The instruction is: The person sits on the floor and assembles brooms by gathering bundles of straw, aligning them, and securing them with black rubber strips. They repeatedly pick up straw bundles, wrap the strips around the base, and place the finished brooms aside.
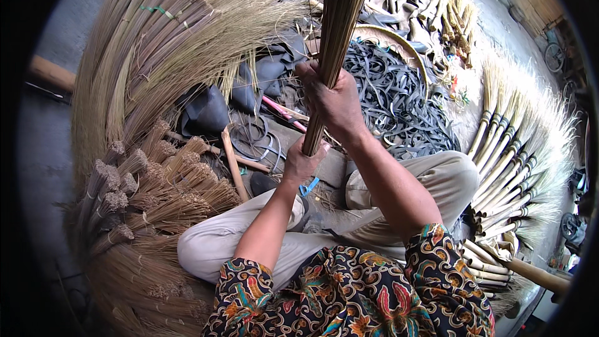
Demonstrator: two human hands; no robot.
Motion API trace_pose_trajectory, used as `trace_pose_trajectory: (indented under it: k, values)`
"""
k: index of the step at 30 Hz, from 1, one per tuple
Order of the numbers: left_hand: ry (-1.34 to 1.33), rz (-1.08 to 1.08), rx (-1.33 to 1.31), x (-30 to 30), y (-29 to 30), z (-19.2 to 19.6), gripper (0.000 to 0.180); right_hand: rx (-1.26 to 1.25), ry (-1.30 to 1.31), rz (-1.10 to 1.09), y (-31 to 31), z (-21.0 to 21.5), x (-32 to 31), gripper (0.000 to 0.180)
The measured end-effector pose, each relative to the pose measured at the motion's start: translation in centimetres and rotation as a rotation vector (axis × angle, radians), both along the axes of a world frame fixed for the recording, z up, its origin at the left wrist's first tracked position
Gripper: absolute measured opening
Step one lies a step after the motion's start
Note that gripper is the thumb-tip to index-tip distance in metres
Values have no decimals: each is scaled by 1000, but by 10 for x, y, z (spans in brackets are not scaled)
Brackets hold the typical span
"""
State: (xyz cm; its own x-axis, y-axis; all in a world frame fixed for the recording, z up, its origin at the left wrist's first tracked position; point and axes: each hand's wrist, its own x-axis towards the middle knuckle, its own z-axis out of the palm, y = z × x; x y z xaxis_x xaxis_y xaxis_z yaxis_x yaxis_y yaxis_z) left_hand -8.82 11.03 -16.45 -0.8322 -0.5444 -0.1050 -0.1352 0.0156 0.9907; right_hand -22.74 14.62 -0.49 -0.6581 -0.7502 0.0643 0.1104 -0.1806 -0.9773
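An upright bundle of thin brown broom sticks (340,12) rises from my lap past the top of the view. My right hand (331,100) is wrapped around its middle. My left hand (301,163) presses its palm against the bundle's lower end, with a bit of blue strip (310,186) beside the wrist. I sit cross-legged in light trousers (212,243) and a patterned shirt.
Bundles of dry straw (150,43) fan out on my left, with tied bunches (131,187) below them. Finished brooms (511,162) lie in a row on my right. Black rubber strips (393,93) fill a round tray ahead. A wooden-handled tool (232,162) lies near my knee.
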Motion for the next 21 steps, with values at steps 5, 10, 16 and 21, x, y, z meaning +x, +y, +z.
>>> trace_pose_trajectory:
  k: [5,10,16,21]
  values:
    - [52,-332,465,3,-2,52,16,-153,-284,459,19,1,-23,98]
    - [-236,-264,48,-15,15,79,17,-5,-234,185,16,-14,0,29]
    - [42,-77,-728,-11,11,61,19,32,-142,198,12,23,-1,34]
    - [208,-7,-165,-5,7,55,19,-7,19,12,9,50,0,26]
